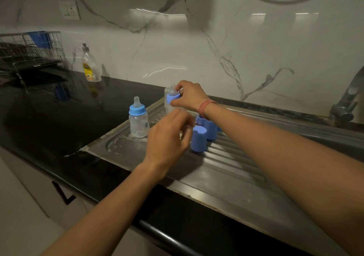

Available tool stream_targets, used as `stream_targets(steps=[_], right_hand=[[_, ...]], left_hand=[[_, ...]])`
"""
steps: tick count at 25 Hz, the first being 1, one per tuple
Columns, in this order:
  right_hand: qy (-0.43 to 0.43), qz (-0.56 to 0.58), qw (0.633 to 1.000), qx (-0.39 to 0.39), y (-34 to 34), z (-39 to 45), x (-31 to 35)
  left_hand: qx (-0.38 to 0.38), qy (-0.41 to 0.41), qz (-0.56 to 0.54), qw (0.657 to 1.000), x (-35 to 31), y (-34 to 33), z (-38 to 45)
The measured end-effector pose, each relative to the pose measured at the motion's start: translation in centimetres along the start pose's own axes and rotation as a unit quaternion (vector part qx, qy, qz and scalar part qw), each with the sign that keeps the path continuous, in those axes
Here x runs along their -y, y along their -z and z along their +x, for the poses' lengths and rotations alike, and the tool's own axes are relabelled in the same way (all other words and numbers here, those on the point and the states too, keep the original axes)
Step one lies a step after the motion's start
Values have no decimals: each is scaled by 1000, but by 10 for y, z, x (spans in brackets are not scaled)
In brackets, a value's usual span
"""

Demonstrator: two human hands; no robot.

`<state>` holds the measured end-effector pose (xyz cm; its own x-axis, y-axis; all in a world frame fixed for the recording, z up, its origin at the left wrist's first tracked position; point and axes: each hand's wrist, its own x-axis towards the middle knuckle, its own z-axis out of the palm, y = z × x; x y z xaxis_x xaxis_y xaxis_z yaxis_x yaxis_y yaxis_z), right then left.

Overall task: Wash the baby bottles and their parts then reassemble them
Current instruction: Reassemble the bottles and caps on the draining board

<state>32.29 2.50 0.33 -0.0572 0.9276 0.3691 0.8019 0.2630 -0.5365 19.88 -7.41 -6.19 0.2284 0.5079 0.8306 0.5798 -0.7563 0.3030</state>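
Note:
A clear baby bottle (138, 122) with a blue ring and teat stands upright on the steel drainboard (226, 177). To its right stands a second bottle (169, 104); my right hand (189, 96) pinches its blue ring and teat (173, 95) at the top. My left hand (169, 139) hovers in front of that bottle, fingers loosely curled and blurred, with nothing visibly in it. Blue caps (199, 138) stand upside down on the drainboard's ribs, just right of my left hand; part of them is hidden behind my right wrist.
A dish soap bottle (90, 65) stands on the black counter (59, 110) by the marble wall. A wire dish rack (29, 55) sits far left. The tap (346, 102) is at the right edge. A wall socket (70, 10) is above.

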Motion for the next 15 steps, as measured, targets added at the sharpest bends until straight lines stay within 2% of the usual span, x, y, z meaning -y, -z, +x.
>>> stream_targets(steps=[3, 6, 9, 15], right_hand=[[3, -5, 1000, 12, -26, 17, 6], [3, 13, 1000, 7, -40, 27, 9], [9, 17, 1000, 16, -46, 34, 15], [17, 18, 998, 49, -40, 34, 12]], left_hand=[[-11, -93, -6, 996, -3, 3, -2], [-31, -124, -15, 992, -4, 4, -1], [-38, -126, -27, 991, -1, 6, -1], [-41, -71, -24, 996, 9, 3, -2]])
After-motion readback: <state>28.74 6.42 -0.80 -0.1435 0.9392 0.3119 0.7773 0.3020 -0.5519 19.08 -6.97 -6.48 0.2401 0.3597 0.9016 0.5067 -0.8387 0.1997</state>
